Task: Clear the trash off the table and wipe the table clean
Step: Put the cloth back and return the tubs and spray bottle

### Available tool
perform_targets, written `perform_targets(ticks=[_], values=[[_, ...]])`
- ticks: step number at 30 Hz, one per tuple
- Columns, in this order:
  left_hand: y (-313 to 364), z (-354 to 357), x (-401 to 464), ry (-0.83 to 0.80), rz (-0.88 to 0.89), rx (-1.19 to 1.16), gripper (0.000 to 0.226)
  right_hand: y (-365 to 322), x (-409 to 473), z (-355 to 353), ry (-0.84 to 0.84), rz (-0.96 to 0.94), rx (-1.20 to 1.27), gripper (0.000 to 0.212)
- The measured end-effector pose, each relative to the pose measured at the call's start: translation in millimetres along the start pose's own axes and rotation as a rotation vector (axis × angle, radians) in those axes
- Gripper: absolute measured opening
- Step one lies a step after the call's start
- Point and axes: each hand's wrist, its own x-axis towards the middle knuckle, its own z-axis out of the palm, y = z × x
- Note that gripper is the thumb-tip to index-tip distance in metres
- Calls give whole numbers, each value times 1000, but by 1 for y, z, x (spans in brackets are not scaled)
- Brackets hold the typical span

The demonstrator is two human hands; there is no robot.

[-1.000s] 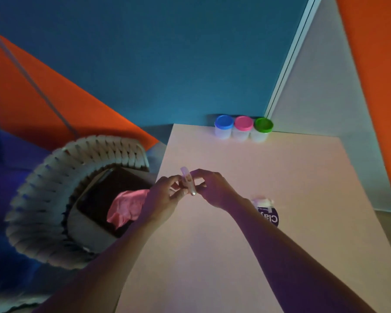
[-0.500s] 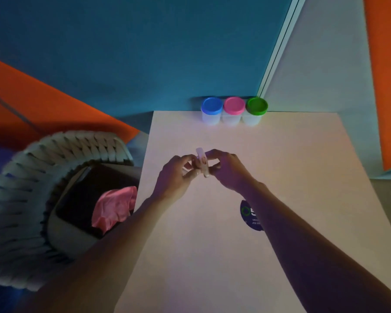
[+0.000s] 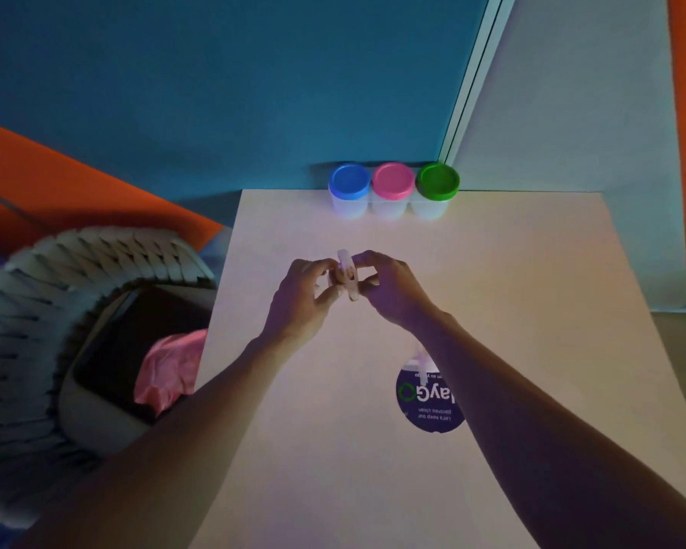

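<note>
Head view: both hands, left hand (image 3: 302, 295) and right hand (image 3: 389, 289), pinch a small pale wrapper (image 3: 347, 275) above the bench (image 3: 531, 291). It appears light, thin and crushable; grip its edges. Its exact identity is unclear. The right forearm partly covers a dark sticker (image 3: 424, 402).

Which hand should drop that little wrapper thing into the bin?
Probably the left hand. Both hands pinch the small wrapper, but the bin sits off the table's left edge, on that hand's side. The right hand would have to cross over.
</note>
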Motion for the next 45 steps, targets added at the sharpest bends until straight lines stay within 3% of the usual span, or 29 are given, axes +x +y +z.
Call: perform_targets(ticks=[7, 24, 32, 45], values=[[7, 31, 53, -24, -37, 7, 34, 28, 46, -12, 42, -4, 0, 50], [-9, 102, 172, 7, 81, -33, 28, 105, 144, -24, 301, -107, 34, 45], [-18, 123, 177, 82, 141, -55, 32, 128, 155, -20, 356, -158, 39, 45], [-18, 118, 169, 92, 128, -98, 40, 118, 147, -9, 358, -72, 168, 31]])
